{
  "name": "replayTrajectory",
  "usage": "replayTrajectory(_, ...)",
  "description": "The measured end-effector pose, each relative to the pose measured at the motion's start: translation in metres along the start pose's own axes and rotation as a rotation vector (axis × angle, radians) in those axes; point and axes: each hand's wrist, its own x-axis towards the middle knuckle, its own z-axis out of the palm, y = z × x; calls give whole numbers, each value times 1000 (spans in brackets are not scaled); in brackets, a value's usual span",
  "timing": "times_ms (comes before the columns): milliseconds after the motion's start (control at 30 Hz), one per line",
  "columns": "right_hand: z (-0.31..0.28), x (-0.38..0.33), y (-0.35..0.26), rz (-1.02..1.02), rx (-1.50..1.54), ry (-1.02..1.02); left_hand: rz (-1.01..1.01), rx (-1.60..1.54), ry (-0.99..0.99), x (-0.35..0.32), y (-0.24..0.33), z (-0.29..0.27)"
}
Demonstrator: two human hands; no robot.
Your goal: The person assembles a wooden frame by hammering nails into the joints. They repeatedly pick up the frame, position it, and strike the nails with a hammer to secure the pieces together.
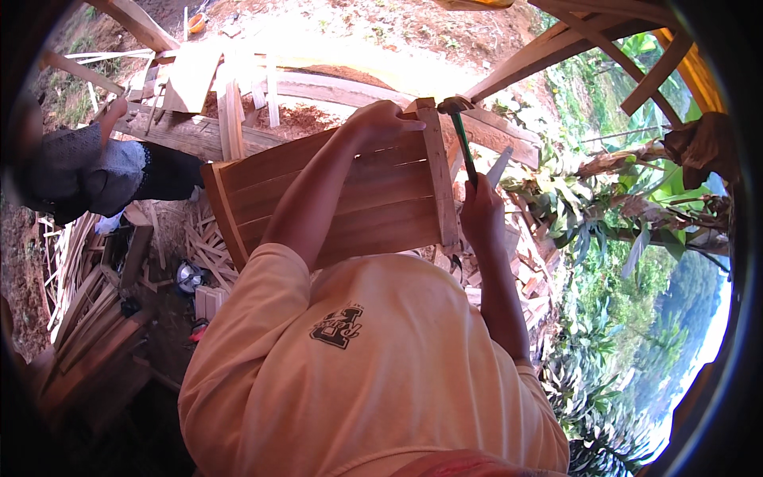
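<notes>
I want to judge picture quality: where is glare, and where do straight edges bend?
Head view: sunlit sandy ground behind the slatted wooden panel is washed out; roof beams curve near the dark rim; hammer in right hand is sharp.

- There is only one view. The camera sits on the person's head.
- It looks down over the person's yellow shirt (pixel 373 366) at a wooden slat panel (pixel 334 195).
- The panel is close to the camera, near the middle of the picture, a bit above the shirt.
- Beyond the panel lie bare dirt and loose planks (pixel 230 95).
- To the right of the panel are green plants (pixel 588 207), far below.
- The picture is round, and straight edges bend near its rim.
</notes>
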Motion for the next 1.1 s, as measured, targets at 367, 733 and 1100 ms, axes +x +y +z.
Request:
replayTrajectory(367, -9, 0, -12, -26, 45, 93, -12, 81, 94, -2, 0, 3)
replayTrajectory(733, -22, -11, -32, -103, 126, 264, -3, 58, 115, 2, -16, 9)
replayTrajectory(1100, -27, -15, -39, -71, 138, 336, -40, 10, 39, -3, -3, -1)
